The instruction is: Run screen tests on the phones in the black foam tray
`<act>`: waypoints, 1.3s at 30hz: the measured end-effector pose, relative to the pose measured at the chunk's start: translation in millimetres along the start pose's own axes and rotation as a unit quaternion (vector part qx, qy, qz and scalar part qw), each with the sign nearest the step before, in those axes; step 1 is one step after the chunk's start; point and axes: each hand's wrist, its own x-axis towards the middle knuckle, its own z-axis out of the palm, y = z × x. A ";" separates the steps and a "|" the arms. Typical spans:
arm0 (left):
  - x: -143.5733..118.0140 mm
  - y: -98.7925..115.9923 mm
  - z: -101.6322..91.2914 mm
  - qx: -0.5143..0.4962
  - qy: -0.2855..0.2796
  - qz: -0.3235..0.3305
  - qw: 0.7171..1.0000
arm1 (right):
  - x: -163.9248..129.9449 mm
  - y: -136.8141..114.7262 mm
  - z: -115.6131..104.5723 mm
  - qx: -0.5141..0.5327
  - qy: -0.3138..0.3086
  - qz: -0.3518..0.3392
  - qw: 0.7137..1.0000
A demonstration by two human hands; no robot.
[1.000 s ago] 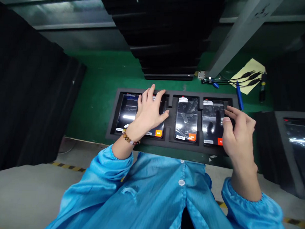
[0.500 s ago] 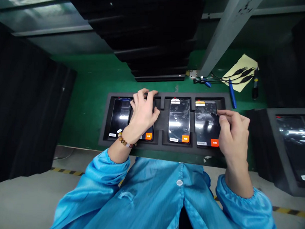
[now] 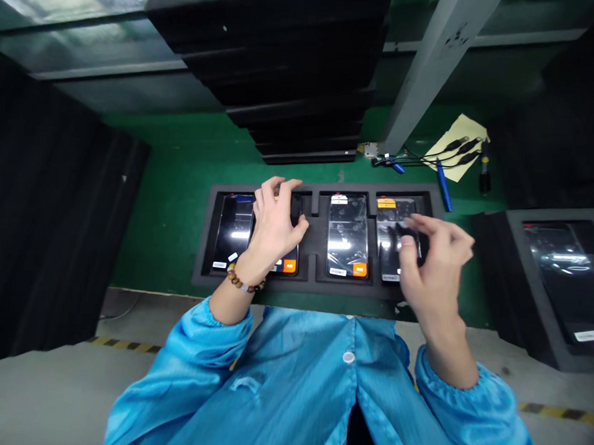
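The scene is dim, and cool light comes from above. It makes white glare streaks on the phone screens (image 3: 348,234) in the black foam tray (image 3: 206,235) and on the screen in the tray at the right (image 3: 558,270). The right hand (image 3: 434,266) is blurred by motion. The left hand (image 3: 272,225) is sharp. The edges bend outward, and the black curtain (image 3: 48,214) loses all detail.
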 end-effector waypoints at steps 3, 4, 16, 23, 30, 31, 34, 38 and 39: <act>-2.4 -4.1 -3.4 -0.028 0.017 0.010 0.999 | -6.0 -26.6 14.6 -0.017 -0.062 -0.077 0.995; -2.9 -5.3 -4.7 -0.037 0.021 0.015 0.999 | -7.2 -34.1 19.8 -0.025 -0.072 -0.086 0.993; -3.9 -11.3 -18.3 -0.129 0.039 0.026 0.991 | 7.5 -55.4 45.3 0.018 -0.103 -0.044 0.994; -4.2 -12.3 -18.3 -0.142 0.024 0.027 0.989 | 11.9 -55.2 37.7 0.063 -0.114 0.024 0.991; -3.1 -13.3 -18.2 -0.148 0.028 0.035 0.988 | 9.0 -56.2 38.4 0.070 -0.109 0.029 0.991; -2.4 -14.0 -17.6 -0.145 0.030 0.037 0.988 | 9.3 -55.5 38.2 0.077 -0.114 0.035 0.990; -2.1 -16.8 -18.3 -0.137 0.037 0.042 0.989 | 10.2 -48.4 28.4 0.120 -0.131 0.042 0.983; -15.4 -18.7 -31.8 -0.150 0.040 0.046 0.987 | 8.8 -21.6 -4.9 0.124 -0.053 0.020 0.991; -22.0 -19.3 -36.7 -0.149 0.041 0.046 0.987 | 7.5 -12.1 -13.7 0.101 -0.022 0.015 0.995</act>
